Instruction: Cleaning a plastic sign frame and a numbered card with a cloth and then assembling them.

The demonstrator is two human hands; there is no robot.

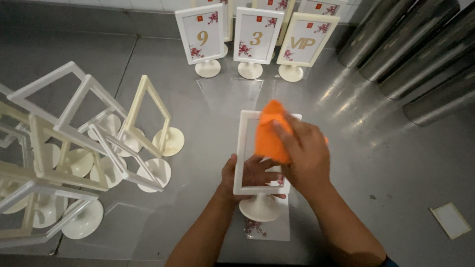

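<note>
White sign frame (246, 148) stood on steel table (208, 109), mid-view. Left hand (242, 174) gripped frame from behind, fingers closed on it. Right hand (304, 151) clutched orange cloth (268, 132), pressed against frame's front. Empty frames (89, 143) clustered left of frame.

Two bare forearms, no rings or watch, dark blue sleeve edge (388, 260) at right elbow

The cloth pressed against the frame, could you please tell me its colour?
The cloth is plain bright orange, seen in the head view.
</note>
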